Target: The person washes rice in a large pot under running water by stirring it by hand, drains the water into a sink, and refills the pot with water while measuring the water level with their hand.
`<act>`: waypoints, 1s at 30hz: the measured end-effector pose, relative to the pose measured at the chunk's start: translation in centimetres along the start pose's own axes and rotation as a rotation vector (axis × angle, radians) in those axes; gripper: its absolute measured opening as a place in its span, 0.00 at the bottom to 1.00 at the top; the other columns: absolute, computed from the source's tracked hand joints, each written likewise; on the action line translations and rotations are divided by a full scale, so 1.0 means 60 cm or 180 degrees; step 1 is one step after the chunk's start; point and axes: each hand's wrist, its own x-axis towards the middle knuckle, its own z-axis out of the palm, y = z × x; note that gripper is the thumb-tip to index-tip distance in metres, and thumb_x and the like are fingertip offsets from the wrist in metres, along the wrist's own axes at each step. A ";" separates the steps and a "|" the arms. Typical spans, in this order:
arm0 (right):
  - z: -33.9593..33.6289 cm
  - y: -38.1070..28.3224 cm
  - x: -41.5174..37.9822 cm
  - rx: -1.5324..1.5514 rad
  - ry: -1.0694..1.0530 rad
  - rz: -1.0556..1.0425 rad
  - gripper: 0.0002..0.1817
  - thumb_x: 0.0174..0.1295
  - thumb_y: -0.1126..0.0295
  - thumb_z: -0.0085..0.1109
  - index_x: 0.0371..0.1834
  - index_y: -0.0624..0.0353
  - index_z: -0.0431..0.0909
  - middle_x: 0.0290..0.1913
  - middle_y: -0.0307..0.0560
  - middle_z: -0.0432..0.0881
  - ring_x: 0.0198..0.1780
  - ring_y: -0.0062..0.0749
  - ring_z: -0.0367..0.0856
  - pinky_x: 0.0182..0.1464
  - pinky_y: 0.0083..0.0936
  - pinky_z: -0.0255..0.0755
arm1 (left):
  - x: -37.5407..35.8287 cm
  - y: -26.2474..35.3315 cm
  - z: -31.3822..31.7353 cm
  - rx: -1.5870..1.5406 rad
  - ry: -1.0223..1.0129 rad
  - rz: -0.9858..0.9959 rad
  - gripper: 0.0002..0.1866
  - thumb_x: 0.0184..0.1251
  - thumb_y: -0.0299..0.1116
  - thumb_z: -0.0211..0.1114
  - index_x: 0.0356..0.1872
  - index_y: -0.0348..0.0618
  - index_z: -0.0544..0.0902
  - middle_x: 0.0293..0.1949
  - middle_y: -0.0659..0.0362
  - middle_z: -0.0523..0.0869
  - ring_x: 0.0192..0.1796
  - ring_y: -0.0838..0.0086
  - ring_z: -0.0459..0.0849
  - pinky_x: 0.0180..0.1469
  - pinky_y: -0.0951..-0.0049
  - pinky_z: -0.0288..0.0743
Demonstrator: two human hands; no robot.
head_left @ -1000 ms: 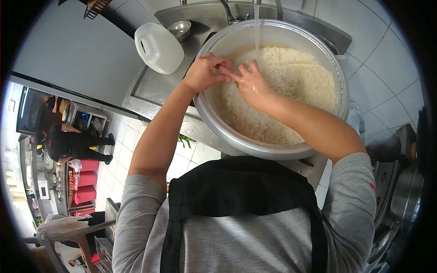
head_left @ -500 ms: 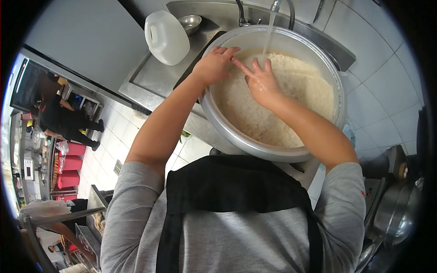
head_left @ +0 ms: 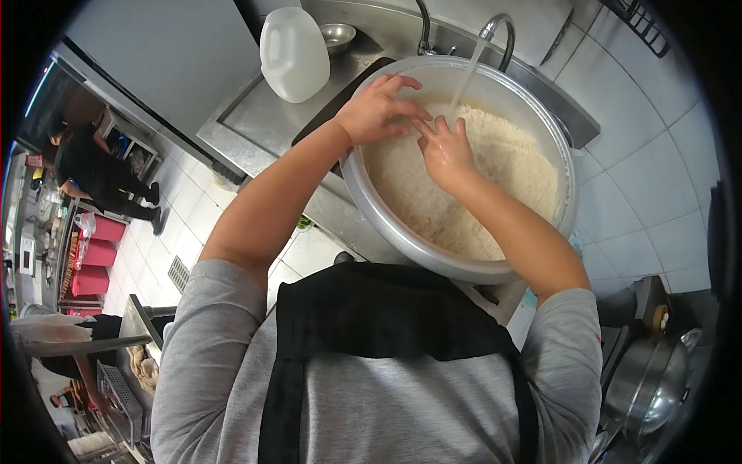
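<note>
A large round metal pot (head_left: 363, 189) stands at the sink, holding pale rice (head_left: 479, 197) that is partly under cloudy water. Over its left part is my left hand (head_left: 379, 110), its fingers apart and curving toward the other hand. My right hand (head_left: 448, 155) is wet and hovers above the rice with its fingers spread. Its index finger meets the fingertips of the left hand. Nothing shows in either hand. From the curved faucet (head_left: 498, 31) a stream of water (head_left: 466, 81) runs into the pot just behind the right fingers.
A translucent plastic jug (head_left: 294, 58) and a small metal bowl (head_left: 338, 36) sit on the steel counter (head_left: 251, 143) to the left. Metal cookware (head_left: 649, 387) is at the lower right. A person in dark clothes (head_left: 97, 166) stands far left, near red bins (head_left: 97, 255).
The view has shifted slightly, showing more of the faucet. My left fingers have spread wider, and the right index finger has drawn back from across the left hand to its fingertips.
</note>
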 end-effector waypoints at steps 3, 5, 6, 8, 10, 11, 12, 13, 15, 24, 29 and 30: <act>0.000 0.001 -0.001 0.0020 0.0060 -0.0008 0.14 0.60 0.67 0.48 0.41 0.52 0.84 0.65 0.33 0.65 0.59 0.35 0.64 0.58 0.49 0.54 | 0.000 0.006 -0.004 -0.0055 -0.0125 -0.0068 0.22 0.45 0.30 0.71 0.45 0.65 0.83 0.61 0.60 0.69 0.61 0.58 0.65 0.65 0.59 0.62; 0.003 0.002 -0.002 0.0044 0.0162 -0.0017 0.13 0.58 0.68 0.48 0.38 0.53 0.84 0.65 0.34 0.66 0.58 0.35 0.65 0.57 0.48 0.54 | -0.001 0.004 -0.003 -0.0009 -0.0172 -0.0049 0.21 0.45 0.30 0.71 0.44 0.64 0.83 0.60 0.60 0.69 0.61 0.58 0.65 0.65 0.59 0.62; 0.006 0.002 -0.003 0.0071 0.0246 -0.0023 0.12 0.57 0.68 0.49 0.36 0.53 0.83 0.64 0.35 0.67 0.56 0.35 0.65 0.56 0.46 0.55 | -0.002 0.002 -0.002 0.0011 -0.0198 -0.0038 0.21 0.45 0.30 0.72 0.44 0.64 0.84 0.60 0.60 0.69 0.61 0.58 0.65 0.65 0.59 0.62; 0.008 0.003 -0.002 0.0107 0.0267 -0.0026 0.11 0.56 0.69 0.49 0.33 0.54 0.83 0.64 0.36 0.68 0.55 0.35 0.66 0.55 0.45 0.56 | -0.003 -0.003 0.001 0.0016 -0.0208 -0.0007 0.21 0.45 0.30 0.72 0.44 0.64 0.83 0.60 0.61 0.69 0.61 0.58 0.65 0.65 0.59 0.62; 0.009 0.003 -0.001 0.0132 0.0136 -0.0018 0.11 0.56 0.69 0.49 0.34 0.54 0.83 0.63 0.36 0.68 0.56 0.35 0.66 0.55 0.44 0.56 | -0.002 -0.003 0.001 0.0032 -0.0236 0.0010 0.21 0.45 0.30 0.72 0.44 0.64 0.84 0.61 0.61 0.68 0.61 0.58 0.65 0.65 0.59 0.62; 0.009 0.003 0.000 0.0158 0.0084 -0.0013 0.10 0.56 0.69 0.49 0.34 0.54 0.83 0.63 0.36 0.68 0.56 0.35 0.66 0.55 0.44 0.56 | -0.002 -0.003 0.001 0.0045 -0.0259 0.0009 0.20 0.45 0.30 0.71 0.43 0.64 0.84 0.61 0.61 0.68 0.61 0.58 0.65 0.65 0.59 0.62; 0.010 0.003 0.000 0.0184 0.0031 -0.0007 0.10 0.57 0.68 0.50 0.35 0.53 0.83 0.64 0.36 0.68 0.56 0.35 0.65 0.55 0.44 0.56 | -0.003 -0.003 0.002 0.0058 -0.0281 0.0008 0.20 0.45 0.30 0.71 0.43 0.64 0.84 0.61 0.61 0.68 0.61 0.59 0.65 0.65 0.59 0.62; 0.009 0.003 0.001 0.0210 -0.0023 -0.0003 0.10 0.57 0.68 0.51 0.35 0.53 0.82 0.64 0.36 0.68 0.56 0.35 0.65 0.55 0.44 0.56 | -0.003 -0.003 0.002 0.0114 -0.0273 0.0031 0.22 0.45 0.30 0.72 0.45 0.65 0.83 0.61 0.61 0.68 0.62 0.58 0.65 0.65 0.58 0.62; 0.007 0.002 0.001 0.0073 0.0085 0.0003 0.09 0.56 0.65 0.53 0.36 0.51 0.82 0.65 0.35 0.67 0.56 0.34 0.65 0.53 0.42 0.57 | -0.004 0.001 -0.001 0.0223 -0.0255 0.0075 0.27 0.44 0.31 0.73 0.50 0.66 0.80 0.62 0.60 0.67 0.63 0.58 0.64 0.65 0.57 0.62; 0.017 0.027 0.017 0.1795 -0.0640 0.0451 0.08 0.60 0.62 0.53 0.37 0.49 0.79 0.40 0.54 0.79 0.42 0.48 0.78 0.43 0.41 0.70 | -0.008 -0.051 0.009 -0.0661 0.0626 -0.3107 0.49 0.41 0.39 0.75 0.68 0.51 0.59 0.63 0.48 0.66 0.64 0.57 0.67 0.63 0.63 0.65; 0.079 0.117 0.021 0.1827 -0.0235 0.1654 0.07 0.62 0.62 0.51 0.40 0.48 0.75 0.37 0.55 0.78 0.40 0.48 0.78 0.41 0.39 0.74 | -0.038 -0.089 0.023 -0.2255 0.0119 -0.3058 0.46 0.44 0.25 0.66 0.69 0.42 0.54 0.59 0.47 0.70 0.60 0.62 0.71 0.61 0.66 0.65; 0.095 0.150 0.024 0.1531 -0.0246 0.1645 0.08 0.62 0.62 0.51 0.40 0.49 0.74 0.37 0.53 0.78 0.39 0.47 0.78 0.40 0.39 0.74 | -0.041 -0.088 0.029 -0.2365 0.0248 -0.3017 0.46 0.44 0.23 0.64 0.69 0.42 0.54 0.58 0.48 0.72 0.59 0.62 0.72 0.61 0.66 0.65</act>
